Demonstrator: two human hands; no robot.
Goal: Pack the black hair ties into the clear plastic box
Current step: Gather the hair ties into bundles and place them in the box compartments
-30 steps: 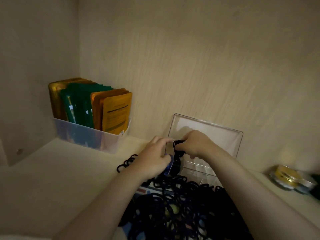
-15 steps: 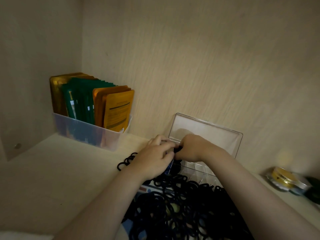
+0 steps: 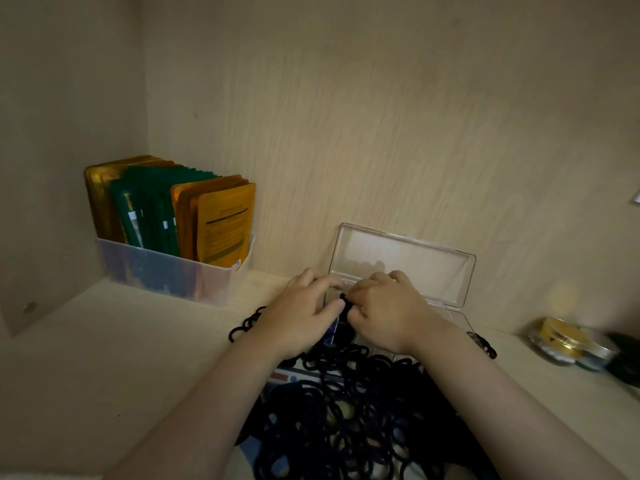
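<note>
Black hair ties (image 3: 346, 427) lie in a loose heap directly in front of the clear plastic box (image 3: 405, 268), spilling against its front edge, probably dumped there so that each transfer is a short reach. Well to the left of the box, against the same back wall, a translucent tub (image 3: 166, 275) keeps orange and green sachets (image 3: 225, 223) upright. The box itself stands open, lid tipped back against the wall, which leaves the compartments clear for loading from above. Both hands meet over its front-left corner: the left hand (image 3: 301, 313) and right hand (image 3: 384, 313) have their fingers curled inward, pinching a small bunch of ties (image 3: 343, 301) between them – two hands, I judge, because the elastic loops snag and spring unless gathered tight. How much of the bunch is already inside cannot be told; the hands cover it. To the right of the box sits a round gold tin (image 3: 564, 337), untouched. Most ties remain outside – early in the job.
</note>
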